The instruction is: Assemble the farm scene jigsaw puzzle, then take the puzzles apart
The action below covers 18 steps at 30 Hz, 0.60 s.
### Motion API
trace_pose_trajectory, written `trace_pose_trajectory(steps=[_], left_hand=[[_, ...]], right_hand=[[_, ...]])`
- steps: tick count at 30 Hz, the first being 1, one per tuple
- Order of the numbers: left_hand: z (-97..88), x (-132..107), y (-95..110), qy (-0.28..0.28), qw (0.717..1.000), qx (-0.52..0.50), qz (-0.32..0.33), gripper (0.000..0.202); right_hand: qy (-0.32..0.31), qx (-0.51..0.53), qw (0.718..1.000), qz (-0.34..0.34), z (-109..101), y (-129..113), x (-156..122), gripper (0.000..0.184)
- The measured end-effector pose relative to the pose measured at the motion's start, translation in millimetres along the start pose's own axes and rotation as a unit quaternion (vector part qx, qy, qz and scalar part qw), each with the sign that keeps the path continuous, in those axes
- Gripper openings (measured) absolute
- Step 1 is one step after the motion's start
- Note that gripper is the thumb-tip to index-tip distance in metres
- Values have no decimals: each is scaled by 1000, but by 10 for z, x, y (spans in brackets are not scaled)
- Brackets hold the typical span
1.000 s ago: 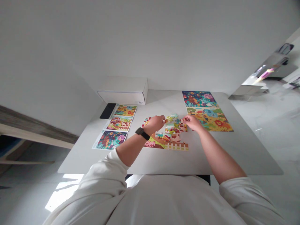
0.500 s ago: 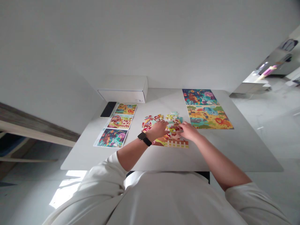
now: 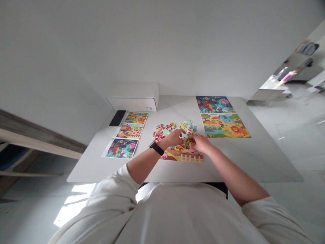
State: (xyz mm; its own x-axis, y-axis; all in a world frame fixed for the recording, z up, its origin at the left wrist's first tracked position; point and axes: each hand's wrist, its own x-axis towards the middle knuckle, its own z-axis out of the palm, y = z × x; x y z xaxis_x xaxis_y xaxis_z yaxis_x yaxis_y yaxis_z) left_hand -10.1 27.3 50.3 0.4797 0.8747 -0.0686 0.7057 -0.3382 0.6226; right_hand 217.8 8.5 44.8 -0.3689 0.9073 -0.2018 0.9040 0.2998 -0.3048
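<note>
Loose jigsaw pieces [image 3: 158,132] lie in a heap on the table, red, yellow and pale green among them. In front of the heap, a joined strip of puzzle [image 3: 190,157] shows a white fence on brown and green ground. My left hand [image 3: 176,137], with a black watch on its wrist, reaches over the heap, fingers curled round a puzzle piece that is mostly hidden. From the right comes my right hand [image 3: 202,143]. Its fingers are closed on a puzzle piece at the right side of the heap, which they largely cover.
Two finished pictures, a dark night scene [image 3: 215,104] and a yellow animal scene [image 3: 224,126], lie at the right. A printed sheet [image 3: 129,131] with three small pictures is on the left, beside a black phone [image 3: 117,118]. Behind stands a white box [image 3: 132,103] against the wall.
My right hand has shifted slightly left, closer to my left hand. My left hand has moved a little upward, away from me, uncovering more of the puzzle's joined strip.
</note>
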Motion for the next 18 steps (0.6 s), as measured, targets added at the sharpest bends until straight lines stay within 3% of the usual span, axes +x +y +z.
trace_pose_trajectory(steps=[6, 12, 16, 18], left_hand=[[-97, 91, -229, 77, 993, -65, -55, 50], [-160, 27, -320, 128, 984, 95, -74, 60], [-97, -135, -212, 117, 973, 185, -79, 47], [-73, -189, -162, 121, 961, 226, -103, 51]], right_hand=[[11, -23, 1000, 8, -35, -30, 8, 36], [62, -58, 996, 38, -61, -52, -30, 34], [23, -33, 999, 10, 1, -16, -41, 20], [17, -45, 999, 2, 39, 1, -35, 27]])
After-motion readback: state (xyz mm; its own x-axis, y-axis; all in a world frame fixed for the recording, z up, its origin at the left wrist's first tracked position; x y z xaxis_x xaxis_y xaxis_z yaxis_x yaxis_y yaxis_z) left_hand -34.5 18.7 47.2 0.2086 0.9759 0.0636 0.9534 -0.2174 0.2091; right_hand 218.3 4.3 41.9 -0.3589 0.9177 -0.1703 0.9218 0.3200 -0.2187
